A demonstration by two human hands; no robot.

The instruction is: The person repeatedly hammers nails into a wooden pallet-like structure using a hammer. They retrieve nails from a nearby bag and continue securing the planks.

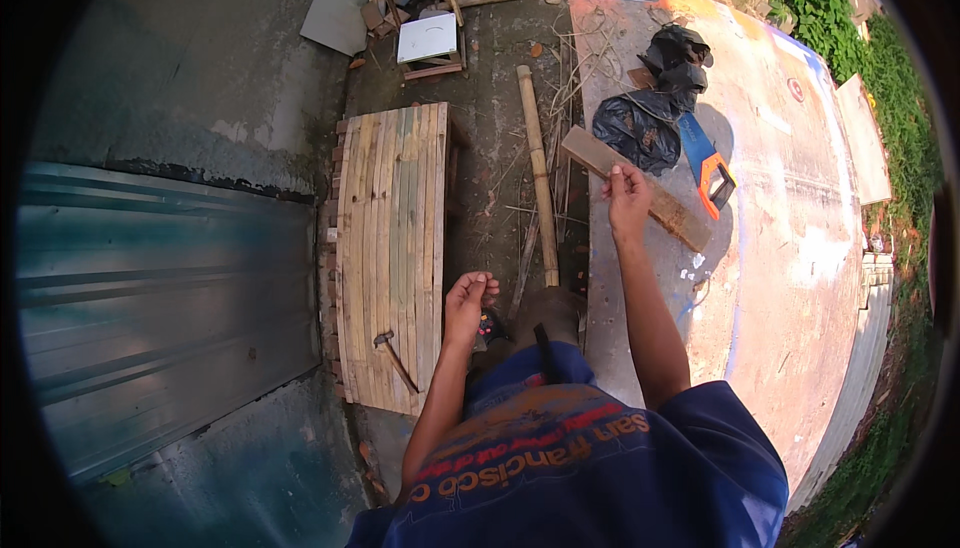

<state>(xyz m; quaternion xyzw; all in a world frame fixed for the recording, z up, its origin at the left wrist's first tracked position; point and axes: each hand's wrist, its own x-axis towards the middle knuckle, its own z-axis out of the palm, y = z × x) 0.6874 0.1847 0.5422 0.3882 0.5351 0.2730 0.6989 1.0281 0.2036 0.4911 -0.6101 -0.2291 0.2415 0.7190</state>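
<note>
Wooden board (pixel 674 214) has a black bag (pixel 636 130) and blue saw (pixel 701 156) nearby.

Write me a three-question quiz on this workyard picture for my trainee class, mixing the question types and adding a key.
1. True or false: the hammer lies on the slatted wooden bench.
2. Which lies beside the black plastic bag?
A) the hammer
B) the blue-bladed handsaw
C) the bamboo pole
3. Which of the person's hands is at the wooden board?

Key: 1. True. 2. B. 3. The right hand.
</note>
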